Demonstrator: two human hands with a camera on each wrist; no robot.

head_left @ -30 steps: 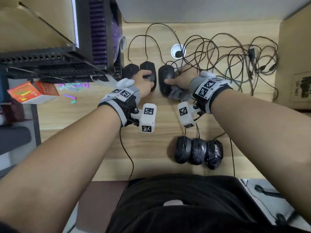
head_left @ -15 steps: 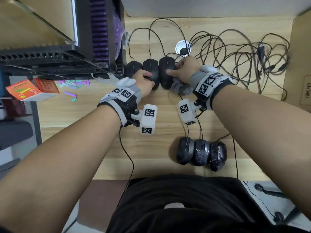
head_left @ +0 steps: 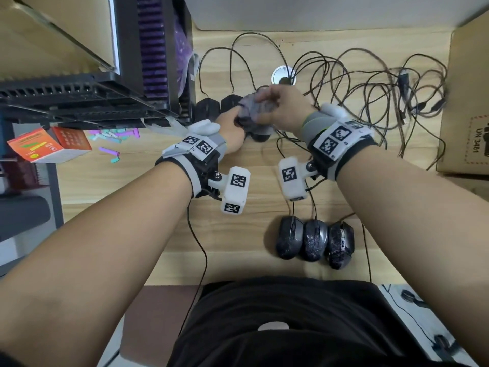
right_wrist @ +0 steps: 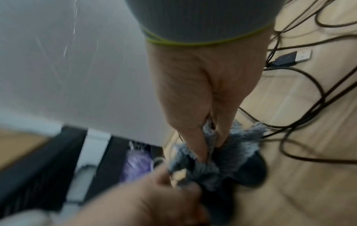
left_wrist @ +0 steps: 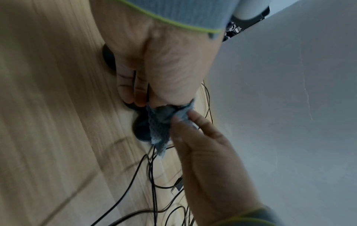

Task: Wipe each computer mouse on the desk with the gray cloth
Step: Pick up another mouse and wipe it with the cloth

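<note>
Near the tabletop's (head_left: 264,181) far edge, both hands, left (head_left: 230,128) and right (head_left: 280,112), pinch the crumpled gray cloth (head_left: 251,108) over a black plastic mouse (head_left: 260,135), apparently mid-wipe; the next mouse follows.

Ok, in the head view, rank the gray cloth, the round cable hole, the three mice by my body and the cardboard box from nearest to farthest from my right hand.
From the right hand:
1. gray cloth, pinched in its fingers.
2. cable hole, just beyond it.
3. three mice, near edge of the desk.
4. cardboard box, far right.
</note>
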